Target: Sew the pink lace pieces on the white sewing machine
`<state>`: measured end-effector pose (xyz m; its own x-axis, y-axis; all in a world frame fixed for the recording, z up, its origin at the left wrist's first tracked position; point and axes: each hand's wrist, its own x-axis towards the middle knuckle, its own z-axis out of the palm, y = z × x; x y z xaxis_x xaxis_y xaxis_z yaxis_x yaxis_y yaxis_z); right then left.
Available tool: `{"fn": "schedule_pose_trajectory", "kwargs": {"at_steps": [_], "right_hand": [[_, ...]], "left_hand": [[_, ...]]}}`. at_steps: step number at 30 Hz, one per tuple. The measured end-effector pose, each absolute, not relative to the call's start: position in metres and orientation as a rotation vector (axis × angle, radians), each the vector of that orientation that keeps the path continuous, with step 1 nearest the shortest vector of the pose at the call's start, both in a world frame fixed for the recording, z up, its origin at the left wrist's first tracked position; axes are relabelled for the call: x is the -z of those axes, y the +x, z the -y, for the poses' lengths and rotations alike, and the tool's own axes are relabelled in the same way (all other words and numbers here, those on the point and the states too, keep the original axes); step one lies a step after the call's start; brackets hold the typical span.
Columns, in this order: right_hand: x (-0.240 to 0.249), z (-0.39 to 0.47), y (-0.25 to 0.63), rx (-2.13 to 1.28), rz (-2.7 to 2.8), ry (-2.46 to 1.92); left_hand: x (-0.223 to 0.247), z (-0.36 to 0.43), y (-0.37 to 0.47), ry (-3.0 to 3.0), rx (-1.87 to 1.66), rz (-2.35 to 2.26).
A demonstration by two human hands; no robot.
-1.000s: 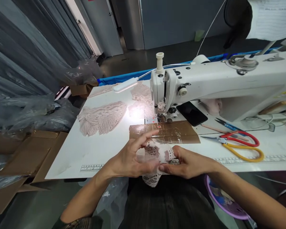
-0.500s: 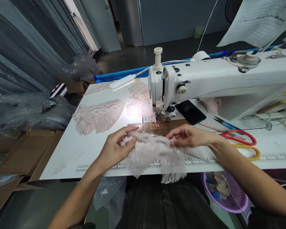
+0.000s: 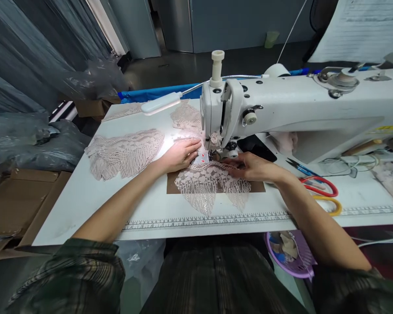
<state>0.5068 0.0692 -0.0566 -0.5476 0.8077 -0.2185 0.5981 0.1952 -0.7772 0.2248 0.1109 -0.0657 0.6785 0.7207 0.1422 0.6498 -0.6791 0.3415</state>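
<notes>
A pale pink fringed lace piece point(image 3: 199, 185) lies across the brown plate point(image 3: 258, 186) of the sewing machine point(image 3: 212, 109), its scalloped fringe hanging toward me. Its top border reaches the presser foot area point(image 3: 214, 155). My left hand point(image 3: 180, 155) lies left of the needle, fingers stretched out over the light lace and the metal plate. On the other side, my right hand point(image 3: 250, 166) pinches the border of the lace piece just right of the foot; its fingertips are partly hidden.
More lace pieces point(image 3: 127, 150) lie to the left and behind the needle. A phone point(image 3: 257, 147), snips point(image 3: 303, 168) and scissors point(image 3: 327, 187) lie right of my right hand. A lamp point(image 3: 160, 104) hangs low at left. Below the table edge stands a purple basket point(image 3: 299, 266).
Both hands have moved forward from the table's front edge to the needle area, bringing the lace piece onto the brown plate. My left hand has let go of its end and flattened out.
</notes>
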Motion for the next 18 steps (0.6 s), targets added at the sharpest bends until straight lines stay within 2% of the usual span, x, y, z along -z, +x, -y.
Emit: {"fn": "schedule_pose_trajectory", "kwargs": {"at_steps": [6, 10, 13, 18], "right_hand": [[0.056, -0.068, 0.514, -1.051, 2.276, -1.424], [0.057, -0.072, 0.511, -1.194, 2.256, -1.403], [0.054, -0.078, 0.511, -1.262, 2.235, -1.427], [0.052, -0.078, 0.514, -1.052, 2.174, -1.557]], "left_hand": [[0.068, -0.077, 0.232, 2.688, -0.519, -1.009], [0.070, -0.042, 0.233, 2.825, -0.338, -0.617], [0.070, -0.035, 0.224, 2.843, -0.325, -0.612], [0.070, -0.039, 0.212, 2.808, -0.422, -0.687]]}}
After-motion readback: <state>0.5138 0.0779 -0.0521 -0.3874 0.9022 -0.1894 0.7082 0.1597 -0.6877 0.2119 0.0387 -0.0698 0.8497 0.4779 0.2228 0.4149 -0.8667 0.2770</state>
